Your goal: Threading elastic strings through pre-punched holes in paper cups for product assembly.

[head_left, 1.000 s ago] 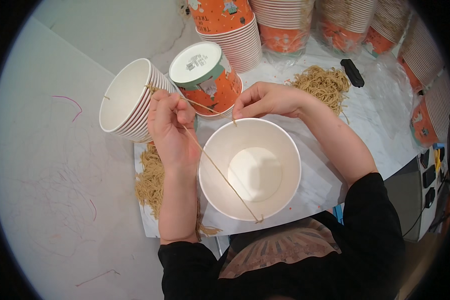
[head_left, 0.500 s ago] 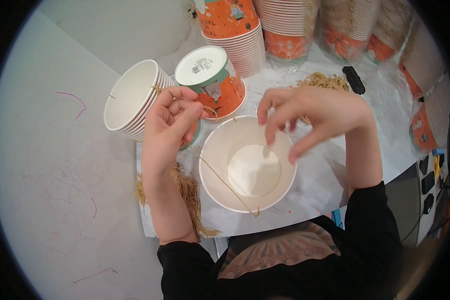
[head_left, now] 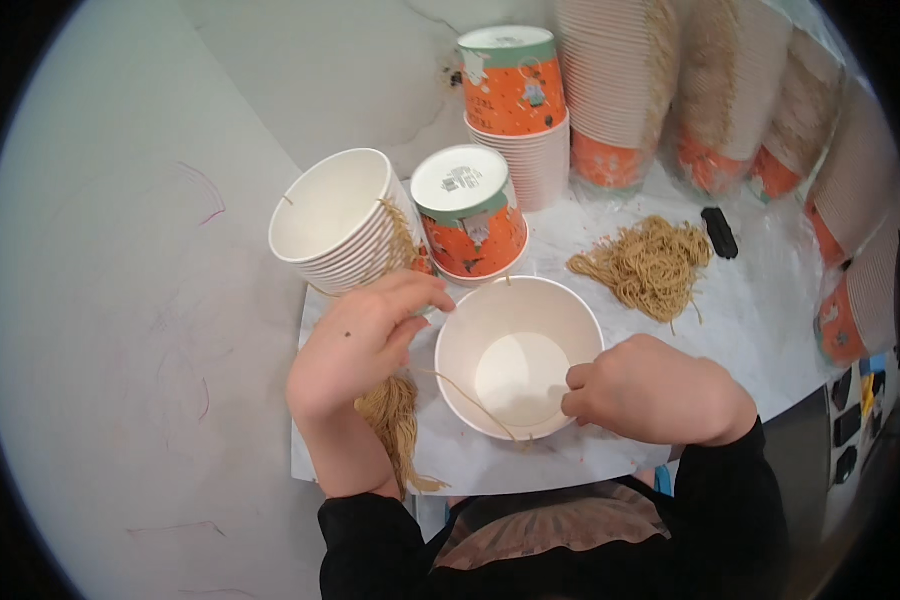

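A white paper cup (head_left: 490, 325) stands open in front of me on a white sheet (head_left: 470, 465). A thin tan string (head_left: 475, 405) runs across its near left rim. My left hand (head_left: 360, 345) is at the cup's left edge with fingers pinched together, apparently on the string's end. My right hand (head_left: 655, 390) is curled over the cup's right rim, gripping it. A bundle of tan strings (head_left: 395, 430) lies under my left wrist.
A tilted stack of white cups (head_left: 330, 215) lies at the left. An upturned orange cup (head_left: 470, 220) stands behind the open cup, with a taller orange stack (head_left: 515, 95) beyond. At the right are a pile of loose strings (head_left: 650, 262), a small black object (head_left: 720, 232) and wrapped cup stacks (head_left: 750, 110).
My right hand has dropped from above the cup down onto its right rim. My left hand has moved from the stack of white cups toward the open cup's left edge.
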A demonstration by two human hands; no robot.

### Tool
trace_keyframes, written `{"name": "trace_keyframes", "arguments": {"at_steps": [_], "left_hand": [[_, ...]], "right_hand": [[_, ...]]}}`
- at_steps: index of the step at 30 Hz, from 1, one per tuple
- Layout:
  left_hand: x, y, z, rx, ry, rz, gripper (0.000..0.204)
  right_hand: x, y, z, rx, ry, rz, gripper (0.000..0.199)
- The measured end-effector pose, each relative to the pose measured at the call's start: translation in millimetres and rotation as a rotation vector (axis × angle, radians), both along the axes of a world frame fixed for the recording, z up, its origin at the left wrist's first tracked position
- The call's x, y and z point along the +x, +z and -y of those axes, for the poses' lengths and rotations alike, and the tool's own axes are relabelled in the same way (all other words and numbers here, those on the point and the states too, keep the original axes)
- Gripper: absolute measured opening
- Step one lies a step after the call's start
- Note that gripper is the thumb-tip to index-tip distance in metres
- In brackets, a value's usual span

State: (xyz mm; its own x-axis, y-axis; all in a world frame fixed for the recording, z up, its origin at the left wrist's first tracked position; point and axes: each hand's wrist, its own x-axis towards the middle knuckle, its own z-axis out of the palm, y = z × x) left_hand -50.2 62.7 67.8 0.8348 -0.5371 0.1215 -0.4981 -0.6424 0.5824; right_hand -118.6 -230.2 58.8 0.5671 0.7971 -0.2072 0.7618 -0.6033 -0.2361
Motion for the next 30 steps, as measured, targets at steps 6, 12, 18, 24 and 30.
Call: {"name": "trace_keyframes", "arguments": {"at_steps": [6,12,18,24,30], "left_hand": [[-13.6,12.8,-24.6,0.000,-0.187,-0.003,0.028],[-12.3,17.2,-36.2,-0.666,-0.255,-0.222,0.024],[-21.3,21.2,-47.2,-1.359,-0.351,0.327,0.018],[-26.6,27.4,-50.5,-1.462,-0.368,0.492,0.035],[2.1,22.2,-67.2,-1.178,0.095,0.761,0.032]], "right_hand": [[1.2,2.5,6.7,0.310,-0.137,0.196,0.015],[-4.7,30.6,17.7,0.376,-0.076,0.231,0.040],[-6.1,75.2,-2.7,0.630,-0.202,0.611,0.040],[60.6,94.0,-45.3,0.976,-0.098,0.860,0.023],[146.6,71.7,-108.4,1.010,-0.082,0.696,0.017]]}}
